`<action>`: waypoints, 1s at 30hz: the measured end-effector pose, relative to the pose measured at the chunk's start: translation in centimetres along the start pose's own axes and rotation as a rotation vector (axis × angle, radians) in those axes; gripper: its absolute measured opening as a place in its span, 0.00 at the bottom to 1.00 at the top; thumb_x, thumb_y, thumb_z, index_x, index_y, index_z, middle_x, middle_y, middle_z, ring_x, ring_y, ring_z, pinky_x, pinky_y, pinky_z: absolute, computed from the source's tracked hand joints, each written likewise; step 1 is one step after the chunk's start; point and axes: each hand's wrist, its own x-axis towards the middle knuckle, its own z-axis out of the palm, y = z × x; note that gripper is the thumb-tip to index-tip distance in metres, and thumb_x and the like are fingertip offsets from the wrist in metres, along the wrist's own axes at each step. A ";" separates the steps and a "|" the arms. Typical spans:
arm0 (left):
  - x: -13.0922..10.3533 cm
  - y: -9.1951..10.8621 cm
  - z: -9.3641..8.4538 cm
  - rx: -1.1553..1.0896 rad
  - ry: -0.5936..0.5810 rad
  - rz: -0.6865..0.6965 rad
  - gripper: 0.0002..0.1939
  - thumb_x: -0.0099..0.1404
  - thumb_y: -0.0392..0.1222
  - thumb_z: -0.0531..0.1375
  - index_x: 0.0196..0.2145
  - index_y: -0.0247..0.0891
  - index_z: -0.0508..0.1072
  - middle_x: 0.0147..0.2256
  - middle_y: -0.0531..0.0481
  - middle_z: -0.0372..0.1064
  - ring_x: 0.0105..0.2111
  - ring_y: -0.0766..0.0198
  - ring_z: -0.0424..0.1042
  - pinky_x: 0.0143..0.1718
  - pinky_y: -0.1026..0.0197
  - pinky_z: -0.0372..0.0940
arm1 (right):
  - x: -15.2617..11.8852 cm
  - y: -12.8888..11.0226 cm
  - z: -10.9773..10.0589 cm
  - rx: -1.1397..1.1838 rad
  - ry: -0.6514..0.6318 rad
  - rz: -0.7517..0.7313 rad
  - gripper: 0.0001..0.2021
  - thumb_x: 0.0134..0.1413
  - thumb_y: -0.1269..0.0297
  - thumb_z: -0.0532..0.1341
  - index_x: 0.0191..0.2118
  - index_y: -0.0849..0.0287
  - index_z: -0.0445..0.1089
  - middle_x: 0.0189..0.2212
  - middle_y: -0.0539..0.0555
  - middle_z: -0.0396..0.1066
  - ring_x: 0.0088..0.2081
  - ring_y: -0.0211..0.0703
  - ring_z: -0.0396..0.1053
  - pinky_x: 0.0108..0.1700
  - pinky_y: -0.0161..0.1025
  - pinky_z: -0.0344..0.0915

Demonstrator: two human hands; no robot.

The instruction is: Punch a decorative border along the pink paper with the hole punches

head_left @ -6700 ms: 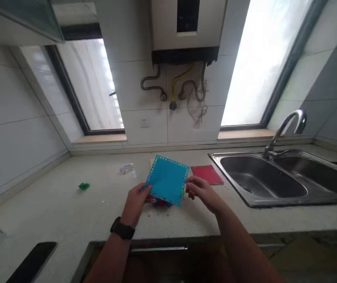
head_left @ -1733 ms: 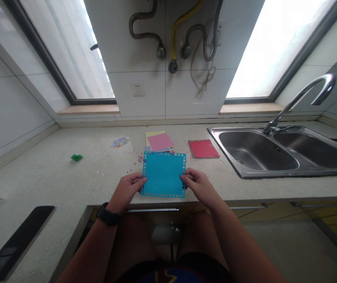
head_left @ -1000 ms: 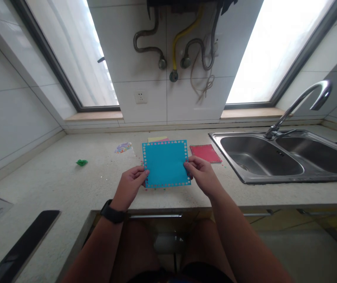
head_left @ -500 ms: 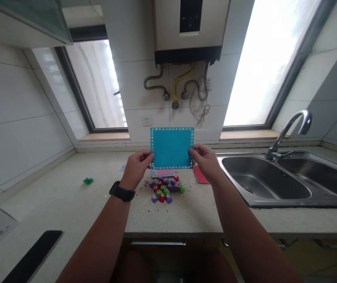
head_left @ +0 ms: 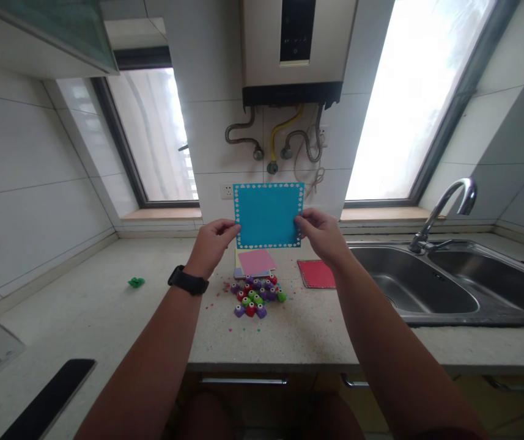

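A blue paper card [head_left: 268,215] with a punched border of small holes is held upright in the air above the counter. My left hand [head_left: 213,244] pinches its left edge, and my right hand [head_left: 321,235] pinches its right edge. Below the card, a heap of small coloured craft punches [head_left: 255,295] lies on the speckled counter [head_left: 96,305]. Behind the heap sits a stack of paper sheets [head_left: 256,261] with a pink one on top. A red sheet [head_left: 317,273] lies to the right of that stack.
A steel double sink [head_left: 449,287] with a curved tap [head_left: 445,208] fills the right side. A green scrap [head_left: 136,282] lies at the left; a black phone [head_left: 46,400] lies at the near left. Wall-mounted water heater [head_left: 296,49] with hoses above.
Both hands have lifted the blue card from low over the counter edge up to wall height. The heap of punches and the pink sheet have come into view beneath it.
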 end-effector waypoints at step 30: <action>2.2 2.2 -0.2 -0.211 -0.166 -0.177 0.15 0.61 0.46 0.66 0.41 0.35 0.77 0.41 0.39 0.79 0.29 0.64 0.76 0.20 0.68 0.60 | 1.1 -1.6 -1.4 -0.052 -0.046 -0.037 0.12 0.55 0.54 0.66 0.36 0.58 0.75 0.20 0.50 0.70 0.22 0.39 0.66 0.28 0.40 0.65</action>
